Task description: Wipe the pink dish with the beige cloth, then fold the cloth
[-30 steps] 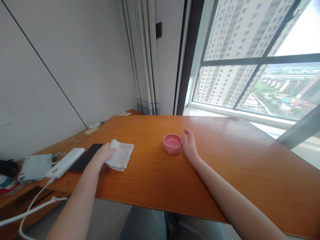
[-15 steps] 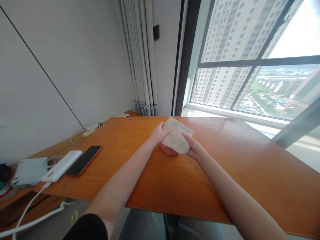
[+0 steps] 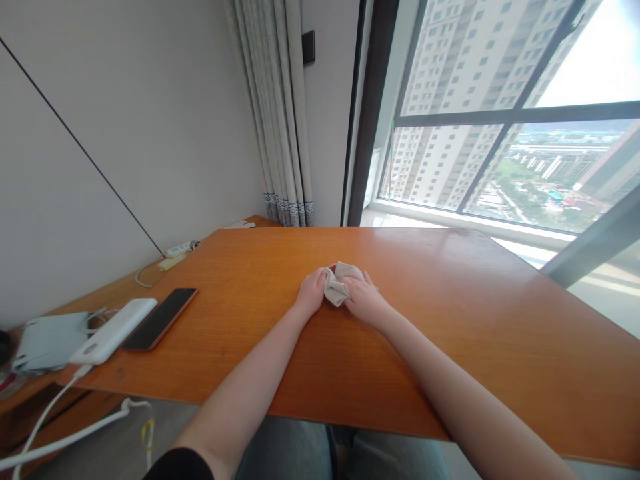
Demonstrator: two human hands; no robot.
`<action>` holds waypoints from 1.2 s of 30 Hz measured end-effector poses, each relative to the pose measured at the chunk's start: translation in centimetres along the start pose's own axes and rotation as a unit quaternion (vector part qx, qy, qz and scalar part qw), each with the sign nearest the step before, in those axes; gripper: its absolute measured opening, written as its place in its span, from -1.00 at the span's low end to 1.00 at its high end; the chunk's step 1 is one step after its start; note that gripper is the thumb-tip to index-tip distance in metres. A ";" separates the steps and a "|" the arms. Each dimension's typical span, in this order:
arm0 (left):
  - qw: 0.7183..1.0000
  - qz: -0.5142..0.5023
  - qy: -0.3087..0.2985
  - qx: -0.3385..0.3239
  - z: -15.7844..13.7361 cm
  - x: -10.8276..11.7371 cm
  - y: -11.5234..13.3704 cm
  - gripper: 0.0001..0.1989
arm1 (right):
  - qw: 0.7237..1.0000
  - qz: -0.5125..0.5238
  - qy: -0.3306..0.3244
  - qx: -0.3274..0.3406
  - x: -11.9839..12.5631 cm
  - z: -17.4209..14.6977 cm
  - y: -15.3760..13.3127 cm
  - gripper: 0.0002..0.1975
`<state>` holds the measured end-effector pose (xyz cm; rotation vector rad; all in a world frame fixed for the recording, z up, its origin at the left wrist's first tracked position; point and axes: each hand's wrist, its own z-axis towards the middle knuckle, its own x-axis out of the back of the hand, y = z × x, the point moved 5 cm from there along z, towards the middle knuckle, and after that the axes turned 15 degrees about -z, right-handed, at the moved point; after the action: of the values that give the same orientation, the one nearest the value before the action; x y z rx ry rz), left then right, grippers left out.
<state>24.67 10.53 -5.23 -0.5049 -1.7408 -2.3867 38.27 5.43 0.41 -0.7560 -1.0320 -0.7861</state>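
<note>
A crumpled off-white cloth (image 3: 336,288) is bunched between my hands, low over the middle of the table. My right hand (image 3: 365,298) is closed on it, pressing from the right. My left hand (image 3: 311,292) curls at the cloth's left side, around a small red object. Only a sliver of that red object (image 3: 333,268) shows behind the cloth; its kind cannot be made out.
The wooden table (image 3: 240,333) has a phone (image 3: 161,319) and a white power bank (image 3: 114,331) with a cable at its left. Beyond lie a pale pouch (image 3: 50,341) and a power strip (image 3: 181,249). A window (image 3: 500,167) is at the right.
The cloth was spread flat and held up in both hands above the red object. Now it is crumpled and lower, and the red object is mostly covered. My left hand has come down beside it.
</note>
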 end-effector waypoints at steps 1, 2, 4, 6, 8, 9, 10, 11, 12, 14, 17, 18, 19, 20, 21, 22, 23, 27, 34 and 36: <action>1.000 0.014 0.002 -0.004 -0.1 0.1 0.1 -0.61 | 1.000 -0.017 -0.015 -0.005 -0.5 0.0 -0.2 -0.88; 1.000 0.023 0.004 -0.006 -0.1 0.2 0.2 -0.61 | 0.999 -0.033 -0.021 -0.010 -0.8 0.0 -0.4 -0.93; 1.000 0.021 0.011 0.006 0.0 0.3 0.1 -0.60 | 0.998 -0.060 -0.021 -0.014 -1.4 0.0 -0.4 -0.87; 0.999 -0.029 0.018 0.034 0.0 0.0 0.1 -0.61 | 0.997 -0.081 -0.010 -0.018 -1.9 -0.1 -0.2 -0.81; 0.985 -0.152 0.042 0.065 -0.4 -0.8 0.4 -0.62 | 0.995 -0.092 0.018 -0.026 -2.1 0.0 0.1 -0.82; 0.967 -0.235 0.060 0.079 -0.8 -1.3 0.8 -0.58 | 0.994 -0.096 0.039 -0.031 -2.1 0.0 0.2 -0.85; 0.939 -0.324 0.076 0.091 -1.2 -1.8 1.2 -0.51 | 0.992 -0.102 0.066 -0.038 -2.0 0.1 0.2 -0.91; 0.904 -0.406 0.089 0.100 -1.7 -2.5 1.7 -0.41 | 0.989 -0.108 0.093 -0.047 -1.9 0.1 0.2 -0.95; 0.869 -0.474 0.090 0.112 -2.1 -3.2 2.2 -0.32 | 0.985 -0.116 0.117 -0.053 -1.7 0.1 0.1 -0.94; 0.819 -0.554 0.081 0.129 -2.7 -4.2 2.9 -0.23 | 0.979 -0.128 0.148 -0.059 -1.6 0.0 -0.2 -0.86; 0.807 -0.566 0.095 0.141 -2.7 -4.2 2.6 -0.33 | 0.979 -0.135 0.150 -0.042 -1.9 -0.3 -1.1 -0.85; 0.814 -0.554 0.107 0.136 -2.5 -3.8 2.3 -0.39 | 0.979 -0.135 0.148 -0.032 -2.0 -0.4 -1.4 -0.85; 0.825 -0.537 0.119 0.127 -2.2 -3.3 1.9 -0.44 | 0.980 -0.134 0.147 -0.022 -2.2 -0.5 -1.6 -0.86; 0.842 -0.512 0.130 0.111 -1.8 -2.6 1.7 -0.47 | 0.980 -0.132 0.151 -0.012 -2.3 -0.5 -1.8 -0.86; 0.863 -0.477 0.140 0.088 -1.5 -1.7 1.6 -0.48 | 0.979 -0.130 0.158 -0.001 -2.3 -0.6 -1.9 -0.87; 0.887 -0.433 0.147 0.059 -1.1 -0.8 1.7 -0.49 | 0.977 -0.130 0.169 0.011 -2.2 -0.5 -1.9 -0.88; 0.910 -0.385 0.151 0.027 -0.8 0.2 2.0 -0.50 | 0.974 -0.134 0.181 0.026 -2.1 -0.5 -1.9 -0.90; 0.954 -0.262 0.138 -0.054 -0.3 3.2 3.5 -0.58 | 0.946 -0.192 0.225 0.129 -1.6 -0.2 -2.3 -0.87; 0.927 -0.321 0.191 -0.032 -2.1 0.8 3.5 -0.38 | 0.941 -0.187 0.270 0.083 -1.1 -0.7 -2.2 -0.79; 0.926 -0.325 0.188 -0.049 -2.3 0.0 3.7 -0.38 | 0.945 -0.169 0.272 0.062 -1.2 -0.8 -2.0 -0.79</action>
<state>25.39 7.14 -2.52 0.5950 -1.7959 -2.7306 36.54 3.95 -0.64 -0.2229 -0.7014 -1.1360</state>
